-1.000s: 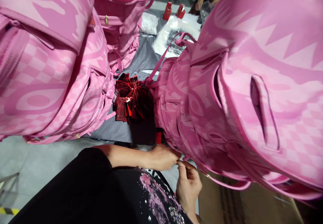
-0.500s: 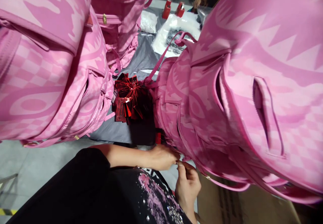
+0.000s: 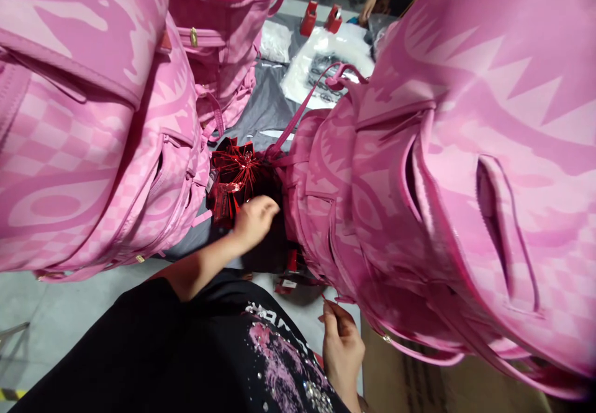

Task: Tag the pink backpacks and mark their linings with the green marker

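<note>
Pink backpacks, R row (image 3: 465,121): largest; to the R of your L hand, rising just beyond + R of your R hand. Pink backpacks, L row (image 3: 69,202): to the L of your L hand, across a gap. Grey cloth (image 3: 272,99): beyond your L hand, btw. the two rows. Red tag bundle (image 3: 246,163): just beyond your L hand & slightly L of it; tags fan out, w/ red strings converging on a bright knot, hence no single long axis. L hand (image 3: 254,222): clearly the nearer one to the bundle; fingers loosely curled, but can't tell if they hold anything or touch a tag. R hand (image 3: 343,341): nearer your body, well apart fr. the bundle; thumb + fingertip pinched tog., apparently on a thin cord. Dark tag w/ white label (image 3: 288,284): beyond + L of your R hand; its support is unclear. Red cord (image 3: 323,297): smallest; at your R fingertips, its short visible length pointing away fr. you & slightly L; where it ends can't be made out.
</note>
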The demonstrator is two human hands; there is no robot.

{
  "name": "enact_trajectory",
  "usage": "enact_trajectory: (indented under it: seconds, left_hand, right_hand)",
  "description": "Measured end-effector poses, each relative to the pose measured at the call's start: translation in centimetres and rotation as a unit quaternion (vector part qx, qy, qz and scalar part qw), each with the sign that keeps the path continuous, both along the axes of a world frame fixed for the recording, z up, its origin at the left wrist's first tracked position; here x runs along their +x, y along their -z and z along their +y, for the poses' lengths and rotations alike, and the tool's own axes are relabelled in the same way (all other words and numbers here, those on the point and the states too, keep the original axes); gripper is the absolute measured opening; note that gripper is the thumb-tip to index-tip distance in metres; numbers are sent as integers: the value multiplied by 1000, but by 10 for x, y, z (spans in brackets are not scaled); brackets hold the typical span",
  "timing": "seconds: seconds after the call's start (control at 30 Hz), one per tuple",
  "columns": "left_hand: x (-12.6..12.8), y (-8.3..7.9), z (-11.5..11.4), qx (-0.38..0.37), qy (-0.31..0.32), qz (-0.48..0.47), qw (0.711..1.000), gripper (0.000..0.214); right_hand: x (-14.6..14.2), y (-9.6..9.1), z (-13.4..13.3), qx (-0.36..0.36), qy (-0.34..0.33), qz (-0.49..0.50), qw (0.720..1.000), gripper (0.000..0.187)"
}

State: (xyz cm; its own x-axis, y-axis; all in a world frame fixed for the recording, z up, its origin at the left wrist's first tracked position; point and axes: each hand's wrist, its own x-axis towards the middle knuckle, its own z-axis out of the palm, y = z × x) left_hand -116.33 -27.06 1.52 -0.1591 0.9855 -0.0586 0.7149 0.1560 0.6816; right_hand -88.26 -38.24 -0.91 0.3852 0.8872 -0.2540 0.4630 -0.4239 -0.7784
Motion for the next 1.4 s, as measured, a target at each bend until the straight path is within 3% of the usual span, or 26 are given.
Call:
enact_trajectory:
  seconds: [0.07,0.13,0.2,0.3,0.43,0.6,0.67,0.77,0.87,0.93,1.03,1.1,1.27,1.4]
  left_hand:
    - [-44,18,27,-24,-118,46,992,31]
    - [-79,39,48,-51,-185,74,979,28]
    - [-99,56,60,-71,-202,86,973,27]
    - [-107,68,66,-78,-177,95,976,20]
    - [-99,63,58,-60,-134,115,982,22]
    - [-88,53,47,-50,-98,148,983,27]
    - [-86,49,41,-53,-83,158,983,32]
    - [-83,39,25,-58,-53,164,983,29]
    - [-85,31,1,-47,-30,157,986,28]
    - [-92,28,-13,-26,-31,149,988,31]
    - [-103,27,-24,47,-10,123,991,32]
    - [-103,22,-27,111,42,105,987,28]
    - [-57,-4,-30,265,175,38,948,13]
    - [-9,-25,-36,401,232,-58,884,13]
  right_hand:
    - [3,3,-1,-34,-44,-23,998,52]
    - [0,4,1,-88,-141,12,986,52]
    - [-11,5,8,-123,-235,71,962,52]
    - [-47,9,32,-107,-288,107,946,45]
    - [-127,20,87,-51,-309,133,940,36]
    - [-236,34,171,28,-332,186,924,52]
    - [-266,37,201,17,-343,193,919,45]
    - [-288,39,235,9,-316,197,928,45]
    - [-290,34,248,19,-283,204,937,49]
    - [-285,25,243,29,-273,210,938,42]
    - [-265,4,213,43,-264,219,938,28]
    - [-243,-17,184,64,-263,222,937,34]
    - [-176,-73,121,197,-236,192,932,35]
    - [-130,-110,86,238,-207,197,928,33]
